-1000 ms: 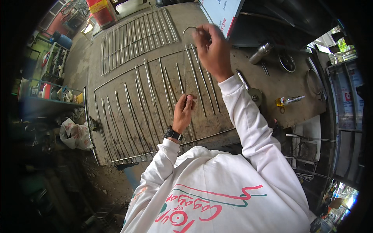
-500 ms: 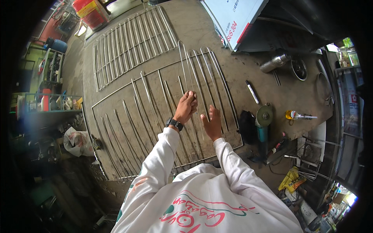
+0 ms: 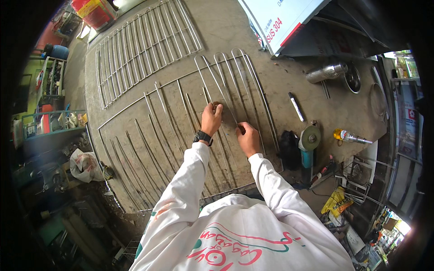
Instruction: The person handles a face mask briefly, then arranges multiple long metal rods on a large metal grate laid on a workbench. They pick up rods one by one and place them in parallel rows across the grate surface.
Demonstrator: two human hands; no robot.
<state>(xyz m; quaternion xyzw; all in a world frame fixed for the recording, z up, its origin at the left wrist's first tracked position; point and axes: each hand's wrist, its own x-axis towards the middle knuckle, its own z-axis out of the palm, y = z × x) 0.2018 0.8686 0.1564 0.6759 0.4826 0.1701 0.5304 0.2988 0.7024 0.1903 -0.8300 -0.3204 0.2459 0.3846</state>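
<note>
A thin metal rod bent into a narrow U point(image 3: 201, 58) rests its rounded end across the upper bar of a rectangular rod frame point(image 3: 135, 107) on the work table. My left hand point(image 3: 211, 119) is closed around one leg of it. Pinched in my right hand point(image 3: 248, 139) is the other leg, a little lower and to the right. The legs spread apart between my hands. More U-bent rods point(image 3: 222, 56) lie to the right inside the frame, and several straight-looking rod legs point(image 3: 156, 131) lie side by side to the left.
An assembled wire rack point(image 3: 151, 44) lies at the far left. Rightward are a marker point(image 3: 296, 107), an angle grinder point(image 3: 307, 158), a black cloth-like item point(image 3: 288, 149), a yellow bottle point(image 3: 343, 134) and a steel cylinder point(image 3: 326, 72). A film-covered sheet-metal box point(image 3: 275, 22) stands at the back.
My right hand, with fingers apart before, has closed on one leg of the bent rod. The rod's rounded end has shifted left and the legs have spread. The whole view has shifted slightly.
</note>
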